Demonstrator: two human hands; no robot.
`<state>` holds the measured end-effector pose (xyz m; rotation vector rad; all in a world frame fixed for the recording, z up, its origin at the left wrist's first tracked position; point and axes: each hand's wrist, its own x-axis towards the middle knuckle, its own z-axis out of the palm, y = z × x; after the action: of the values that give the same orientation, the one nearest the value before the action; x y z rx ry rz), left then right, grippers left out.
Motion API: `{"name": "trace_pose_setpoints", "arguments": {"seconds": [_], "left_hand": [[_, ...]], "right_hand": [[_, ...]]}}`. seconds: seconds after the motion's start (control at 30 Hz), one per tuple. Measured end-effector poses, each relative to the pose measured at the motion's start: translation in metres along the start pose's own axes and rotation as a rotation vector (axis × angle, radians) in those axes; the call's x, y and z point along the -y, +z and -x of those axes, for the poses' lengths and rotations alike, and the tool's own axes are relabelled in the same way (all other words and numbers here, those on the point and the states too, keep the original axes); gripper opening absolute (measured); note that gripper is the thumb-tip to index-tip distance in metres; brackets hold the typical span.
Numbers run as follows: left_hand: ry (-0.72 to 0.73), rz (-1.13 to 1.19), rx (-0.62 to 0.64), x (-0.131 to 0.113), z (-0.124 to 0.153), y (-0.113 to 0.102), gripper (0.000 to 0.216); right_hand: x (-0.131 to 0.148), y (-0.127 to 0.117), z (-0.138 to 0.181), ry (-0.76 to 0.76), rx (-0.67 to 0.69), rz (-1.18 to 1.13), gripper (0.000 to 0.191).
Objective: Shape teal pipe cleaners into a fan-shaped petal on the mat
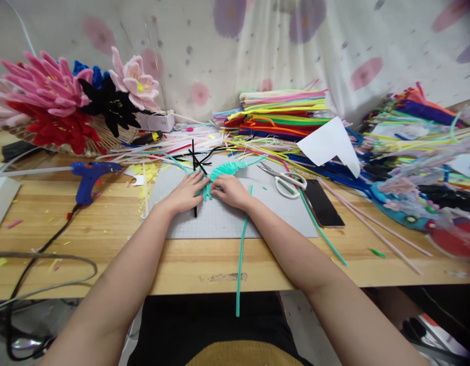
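Note:
Both of my hands rest on a grey cutting mat (269, 213) and pinch a teal pipe-cleaner piece (223, 172) made of folded loops. My left hand (187, 192) grips its near end from the left, fingers curled. My right hand (231, 191) is closed on the same bundle from the right. A long teal pipe cleaner (240, 254) trails from under my right hand, over the table's front edge. A black pipe cleaner (194, 162) lies just beyond my left hand.
White-handled scissors (288, 182) and a black phone (324, 203) lie right of my hands. A blue glue gun (89, 178) with cable sits left. Pipe-cleaner flowers (63, 101) stand back left, stacked coloured pipe cleaners (284, 112) behind, more craft clutter (410, 152) at right.

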<state>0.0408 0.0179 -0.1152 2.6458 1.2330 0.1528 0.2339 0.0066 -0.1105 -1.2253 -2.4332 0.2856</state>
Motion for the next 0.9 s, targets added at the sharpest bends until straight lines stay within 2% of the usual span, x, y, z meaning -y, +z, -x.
{"name": "trace_pose_setpoints", "arguments": {"seconds": [0.2,0.33,0.43,0.57,0.77,0.9], "left_hand": [[0.012,-0.001,-0.019,0.001,0.0,0.002,0.065],[0.013,0.013,-0.034,0.002,0.0,0.003,0.059],[0.018,0.03,-0.037,0.001,0.0,0.002,0.058],[0.026,0.085,-0.04,-0.001,0.001,-0.001,0.064],[-0.02,0.334,-0.178,-0.005,0.01,-0.004,0.089],[-0.019,0.406,-0.17,-0.006,0.013,-0.003,0.087]], "right_hand": [[0.019,-0.008,-0.004,-0.045,0.065,0.24,0.02],[0.024,-0.008,-0.006,-0.092,0.079,0.275,0.024],[0.019,-0.003,-0.007,-0.092,0.052,0.17,0.018],[0.008,0.008,-0.006,-0.013,0.001,-0.096,0.01],[0.001,0.011,-0.008,0.146,-0.065,-0.528,0.008],[0.004,0.009,-0.008,0.208,-0.095,-0.568,0.008]]}}
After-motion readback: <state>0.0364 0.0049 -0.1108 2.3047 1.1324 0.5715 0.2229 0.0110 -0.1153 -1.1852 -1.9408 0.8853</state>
